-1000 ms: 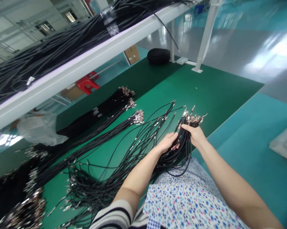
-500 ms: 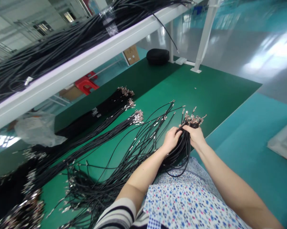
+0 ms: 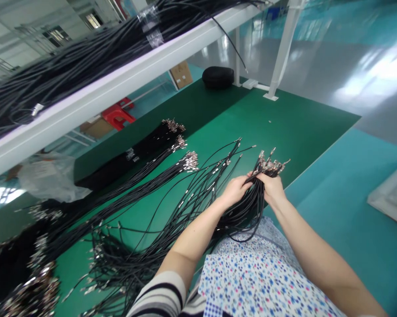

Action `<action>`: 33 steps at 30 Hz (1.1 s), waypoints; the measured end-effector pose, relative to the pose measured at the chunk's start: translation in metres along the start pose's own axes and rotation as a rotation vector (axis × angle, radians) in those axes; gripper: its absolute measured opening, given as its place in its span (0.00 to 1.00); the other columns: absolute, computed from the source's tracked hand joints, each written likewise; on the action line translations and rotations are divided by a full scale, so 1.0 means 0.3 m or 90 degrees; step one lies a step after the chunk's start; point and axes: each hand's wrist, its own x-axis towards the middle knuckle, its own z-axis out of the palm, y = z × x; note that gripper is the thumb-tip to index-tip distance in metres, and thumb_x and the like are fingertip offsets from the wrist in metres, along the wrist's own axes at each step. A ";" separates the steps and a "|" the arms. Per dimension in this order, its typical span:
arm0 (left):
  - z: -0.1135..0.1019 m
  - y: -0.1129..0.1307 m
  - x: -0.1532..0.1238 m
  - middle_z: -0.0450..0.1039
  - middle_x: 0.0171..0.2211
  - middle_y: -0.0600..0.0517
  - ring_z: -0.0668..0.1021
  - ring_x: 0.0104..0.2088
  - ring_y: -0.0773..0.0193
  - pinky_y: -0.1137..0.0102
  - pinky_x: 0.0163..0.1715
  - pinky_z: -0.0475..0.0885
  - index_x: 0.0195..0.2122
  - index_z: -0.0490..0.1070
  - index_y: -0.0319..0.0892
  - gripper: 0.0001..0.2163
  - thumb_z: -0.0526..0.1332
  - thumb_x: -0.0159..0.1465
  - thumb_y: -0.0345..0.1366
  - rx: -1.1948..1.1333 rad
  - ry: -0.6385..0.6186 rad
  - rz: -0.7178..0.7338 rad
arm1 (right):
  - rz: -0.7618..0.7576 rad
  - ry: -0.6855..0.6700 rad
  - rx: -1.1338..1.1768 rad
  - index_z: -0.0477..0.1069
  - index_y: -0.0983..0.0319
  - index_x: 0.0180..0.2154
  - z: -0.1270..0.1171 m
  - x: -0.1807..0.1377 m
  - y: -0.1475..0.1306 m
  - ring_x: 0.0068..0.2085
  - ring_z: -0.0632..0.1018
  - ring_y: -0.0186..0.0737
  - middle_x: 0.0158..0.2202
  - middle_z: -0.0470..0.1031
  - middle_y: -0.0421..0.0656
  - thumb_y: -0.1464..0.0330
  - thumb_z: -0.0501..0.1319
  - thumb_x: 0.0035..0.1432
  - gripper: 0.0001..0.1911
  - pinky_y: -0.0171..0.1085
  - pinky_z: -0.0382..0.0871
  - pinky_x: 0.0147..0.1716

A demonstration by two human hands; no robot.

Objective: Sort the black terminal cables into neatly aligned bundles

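A thick bundle of black cables (image 3: 248, 207) is gathered near the table's front edge, its shiny metal connector ends (image 3: 270, 164) fanned out past my fingers. My right hand (image 3: 271, 186) wraps round the bundle just below those ends. On the left side of it, my left hand (image 3: 238, 188) has its fingers closed on cables close to the ends. The bundle's lower part bends down against the flowered apron. Loose black cables (image 3: 185, 211) with metal tips spread over the green table to the left of my hands.
Sorted cable bundles (image 3: 145, 185) lie farther left on the green table (image 3: 304, 119). Above them runs a white shelf (image 3: 126, 75) loaded with more black cables. A black case (image 3: 218, 77) sits by the white post (image 3: 282, 53). A clear plastic bag (image 3: 49, 178) lies at left.
Several connector ends by my fingers now stand closer to the rest of the bundle. Both hands keep hold, having shifted only slightly.
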 end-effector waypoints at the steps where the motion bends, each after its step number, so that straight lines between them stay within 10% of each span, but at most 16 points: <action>1: 0.000 0.000 0.002 0.72 0.32 0.51 0.72 0.34 0.65 0.73 0.36 0.64 0.37 0.70 0.39 0.12 0.51 0.63 0.40 0.004 0.003 -0.004 | -0.001 0.002 -0.001 0.72 0.66 0.24 -0.002 0.001 0.001 0.24 0.75 0.38 0.22 0.75 0.42 0.75 0.67 0.31 0.10 0.36 0.73 0.26; 10: -0.089 0.007 -0.014 0.59 0.16 0.58 0.61 0.18 0.73 0.75 0.20 0.55 0.19 0.61 0.38 0.14 0.56 0.55 0.42 -0.184 -0.308 -0.147 | 0.023 -0.011 0.017 0.73 0.65 0.25 -0.048 0.005 0.010 0.26 0.77 0.39 0.24 0.76 0.43 0.72 0.67 0.33 0.10 0.36 0.74 0.26; 18: 0.033 -0.008 -0.070 0.58 0.16 0.59 0.52 0.12 0.78 0.75 0.14 0.43 0.24 0.60 0.39 0.17 0.59 0.52 0.49 -0.502 -0.276 -0.311 | 0.112 -0.212 -0.041 0.74 0.64 0.28 -0.089 -0.003 -0.026 0.26 0.76 0.37 0.25 0.76 0.42 0.68 0.69 0.35 0.13 0.36 0.74 0.27; 26: -0.017 -0.035 -0.086 0.54 0.21 0.60 0.58 0.18 0.77 0.78 0.17 0.51 0.34 0.64 0.39 0.18 0.62 0.53 0.49 -0.583 -0.020 -0.173 | 0.068 -0.101 -0.017 0.73 0.64 0.24 -0.076 0.017 -0.002 0.26 0.76 0.35 0.23 0.75 0.41 0.70 0.71 0.32 0.12 0.33 0.74 0.29; 33: 0.021 -0.002 -0.014 0.55 0.19 0.59 0.56 0.16 0.77 0.77 0.16 0.49 0.31 0.66 0.36 0.17 0.57 0.56 0.49 -0.573 0.032 -0.191 | 0.052 -0.115 -0.067 0.71 0.66 0.23 -0.051 0.011 0.005 0.21 0.73 0.32 0.19 0.72 0.40 0.69 0.71 0.33 0.13 0.31 0.70 0.22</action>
